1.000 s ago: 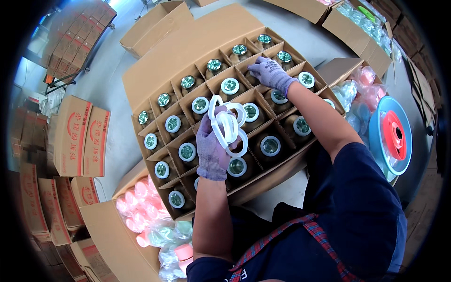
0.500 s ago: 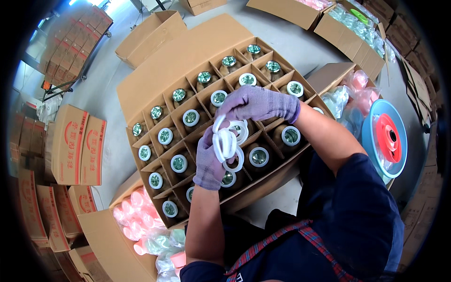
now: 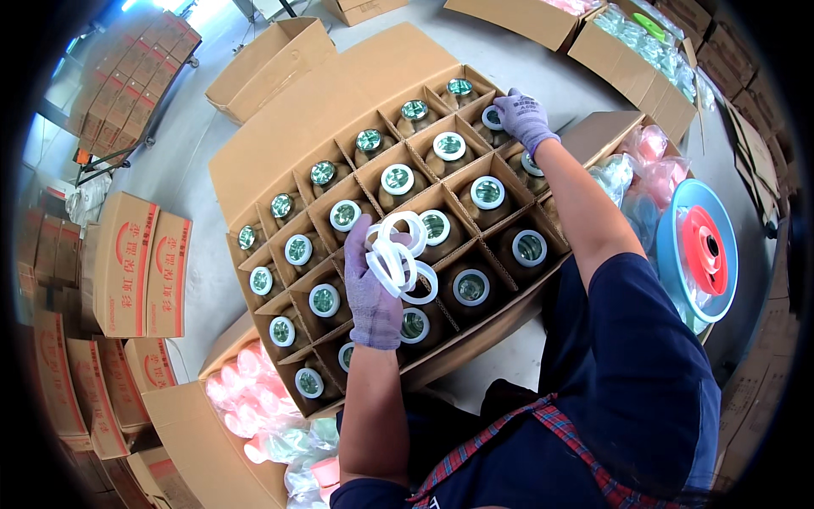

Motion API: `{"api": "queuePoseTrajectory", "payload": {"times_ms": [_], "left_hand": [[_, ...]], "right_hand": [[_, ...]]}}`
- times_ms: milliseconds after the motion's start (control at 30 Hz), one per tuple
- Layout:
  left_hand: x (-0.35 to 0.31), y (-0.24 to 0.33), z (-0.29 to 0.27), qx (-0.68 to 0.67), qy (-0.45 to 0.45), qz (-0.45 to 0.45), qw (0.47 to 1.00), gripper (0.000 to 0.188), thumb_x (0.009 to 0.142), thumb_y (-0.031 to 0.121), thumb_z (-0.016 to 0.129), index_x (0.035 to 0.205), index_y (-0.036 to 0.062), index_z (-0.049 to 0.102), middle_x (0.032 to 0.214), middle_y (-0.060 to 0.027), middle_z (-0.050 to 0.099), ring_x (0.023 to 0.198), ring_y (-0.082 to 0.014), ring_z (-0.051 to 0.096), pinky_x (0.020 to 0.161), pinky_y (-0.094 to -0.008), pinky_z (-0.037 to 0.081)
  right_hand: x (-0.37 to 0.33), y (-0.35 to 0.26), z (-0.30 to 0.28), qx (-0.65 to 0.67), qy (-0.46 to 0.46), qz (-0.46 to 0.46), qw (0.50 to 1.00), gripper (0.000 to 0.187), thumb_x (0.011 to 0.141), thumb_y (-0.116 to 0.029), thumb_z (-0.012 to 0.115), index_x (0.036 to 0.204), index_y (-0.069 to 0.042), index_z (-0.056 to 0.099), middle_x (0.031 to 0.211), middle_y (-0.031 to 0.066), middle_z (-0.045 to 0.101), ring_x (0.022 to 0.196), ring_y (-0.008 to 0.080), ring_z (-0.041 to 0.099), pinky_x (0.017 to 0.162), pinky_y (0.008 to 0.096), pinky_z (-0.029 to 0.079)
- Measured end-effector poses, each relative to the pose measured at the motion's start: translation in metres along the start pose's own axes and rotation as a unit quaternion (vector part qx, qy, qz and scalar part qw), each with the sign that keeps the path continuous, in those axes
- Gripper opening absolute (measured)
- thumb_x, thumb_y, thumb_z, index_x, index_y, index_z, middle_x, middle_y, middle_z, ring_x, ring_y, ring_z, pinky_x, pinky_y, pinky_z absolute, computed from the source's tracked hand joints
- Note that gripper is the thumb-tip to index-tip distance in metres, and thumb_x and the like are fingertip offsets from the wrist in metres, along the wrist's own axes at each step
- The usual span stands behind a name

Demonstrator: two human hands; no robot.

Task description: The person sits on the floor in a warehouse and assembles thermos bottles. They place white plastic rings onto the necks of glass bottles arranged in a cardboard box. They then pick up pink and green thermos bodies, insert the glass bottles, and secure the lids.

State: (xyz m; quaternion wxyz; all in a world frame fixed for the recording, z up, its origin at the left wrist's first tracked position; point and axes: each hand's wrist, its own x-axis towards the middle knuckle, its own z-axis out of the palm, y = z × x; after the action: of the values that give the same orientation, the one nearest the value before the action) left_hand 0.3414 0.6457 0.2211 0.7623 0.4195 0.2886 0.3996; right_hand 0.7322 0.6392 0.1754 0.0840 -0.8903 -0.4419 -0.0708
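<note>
My left hand [image 3: 371,284], in a purple-grey glove, is closed on several loose white plastic rings [image 3: 392,265] and holds them above the middle of a divided carton [image 3: 314,140]. My gloved right hand [image 3: 523,117] reaches to the carton's far right part. Its fingers pinch a white ring [image 3: 491,119] at the mouth of a glass bottle liner there. Several silvery-green glass liners stand upright in the cardboard compartments. Many wear a white ring around the mouth, such as one liner [image 3: 487,192] near the middle. Along the far row, liners such as this one [image 3: 369,140] show bare mouths.
Open cartons with pink and green bagged plastic parts [image 3: 246,390] stand at the near left and far right. A blue basin [image 3: 721,297] with a red part inside sits at my right. Printed cartons [image 3: 127,263] are stacked at the left, and a loaded trolley [image 3: 140,85] stands farther back.
My right hand has moved away from the rings in my left hand to the far right liner, which now has a white ring at its mouth. My left hand stays nearly in place.
</note>
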Motion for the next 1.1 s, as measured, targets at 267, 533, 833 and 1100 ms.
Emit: {"api": "queuePoseTrajectory", "payload": {"times_ms": [267,533,833,1100], "left_hand": [[0.006,0.007,-0.001,0.047,-0.038,-0.004,0.998,0.028,0.088,0.003,0.062,0.116,0.0045,0.060,0.108,-0.0091,0.065,0.091,-0.0165,0.065,0.070,-0.0276,0.056],[0.014,0.006,-0.019,-0.080,-0.029,-0.039,0.996,0.036,0.091,0.003,0.058,0.127,0.0064,0.051,0.114,-0.0096,0.062,0.094,-0.0163,0.063,0.071,-0.0279,0.056],[0.014,0.008,-0.011,-0.074,0.030,0.037,0.996,0.026,0.092,0.007,0.061,0.117,0.0055,0.056,0.095,-0.0092,0.066,0.067,-0.0154,0.063,0.046,-0.0253,0.049],[0.020,0.009,-0.025,-0.165,0.059,0.020,0.984,0.027,0.095,0.010,0.055,0.122,0.0039,0.054,0.107,-0.0143,0.063,0.088,-0.0218,0.066,0.067,-0.0307,0.057]], "right_hand": [[0.007,0.005,-0.024,-0.047,-0.194,-0.009,0.980,0.036,0.089,-0.013,0.053,0.125,-0.013,0.059,0.125,0.0178,0.059,0.114,0.0337,0.059,0.096,0.0413,0.048],[-0.018,-0.038,-0.042,0.033,-0.022,-0.117,0.992,0.037,0.091,-0.027,0.060,0.124,-0.010,0.061,0.128,0.0168,0.056,0.117,0.0340,0.057,0.097,0.0434,0.048],[-0.084,-0.151,-0.092,0.633,-0.308,-0.273,0.655,0.035,0.092,-0.021,0.067,0.120,-0.001,0.064,0.102,0.0045,0.070,0.090,0.0092,0.063,0.079,0.0238,0.052],[-0.093,-0.189,-0.093,0.604,-0.405,-0.213,0.653,0.034,0.090,-0.017,0.068,0.118,0.001,0.061,0.096,0.0047,0.068,0.090,0.0105,0.064,0.079,0.0252,0.053]]}}
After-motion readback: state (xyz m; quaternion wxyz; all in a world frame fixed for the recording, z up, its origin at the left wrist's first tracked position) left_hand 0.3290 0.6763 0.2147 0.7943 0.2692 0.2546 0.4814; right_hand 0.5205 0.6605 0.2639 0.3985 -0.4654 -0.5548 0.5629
